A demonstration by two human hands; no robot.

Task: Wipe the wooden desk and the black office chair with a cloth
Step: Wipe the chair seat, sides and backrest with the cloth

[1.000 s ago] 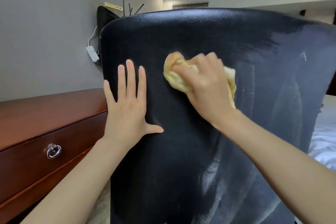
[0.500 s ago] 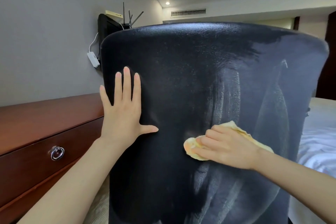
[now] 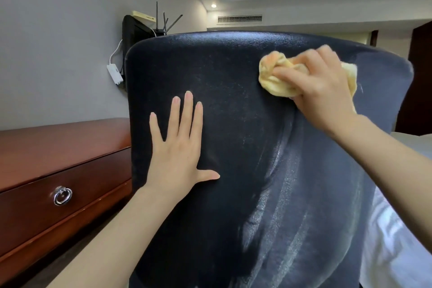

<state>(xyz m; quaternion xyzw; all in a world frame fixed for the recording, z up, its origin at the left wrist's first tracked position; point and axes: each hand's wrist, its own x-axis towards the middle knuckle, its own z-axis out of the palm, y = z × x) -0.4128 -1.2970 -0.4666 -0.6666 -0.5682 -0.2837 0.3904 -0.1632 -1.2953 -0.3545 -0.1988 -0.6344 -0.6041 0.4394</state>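
**The right hand [image 3: 322, 91] has swept the crumpled yellow cloth [image 3: 273, 79] up to the top of the black leather-look office chair [image 3: 233, 65]**

Half a second ago I had that hand low on the backrest, about level with the other hand's thumb. Now it sits high and right of centre, just under the top edge. The left hand [image 3: 180, 147] has kept its place on the left half of the backrest.

The only possible writing I can find is a dark mark on the pale flat box [image 3: 143, 16] lying on top of the black wall-mounted screen [image 3: 131, 33]. It is too small for me to read.

The one container in view is the drawer [image 3: 93, 184] in the front of the reddish-brown wooden desk [image 3: 58, 145], left of the chair. It is closed, with a round silver ring pull [image 3: 62, 195] on its face, so its contents are hidden from me.

The right hand's fingers are curled over the bunched cloth, gripping it and pressing it against the chair. The cloth bulges out past the fingertips on the left, and a flap shows beyond the hand on the right. The left hand lies flat and fully spread, with its fingers straight and pointing up and its thumb out to the right. Its palm is against the black surface and it holds nothing. Pale streaks run down the backrest below the cloth. A white adapter [image 3: 114, 74] hangs on a cable against the grey wall beside the screen, and white bedding [image 3: 397, 241] shows past the chair's right edge.
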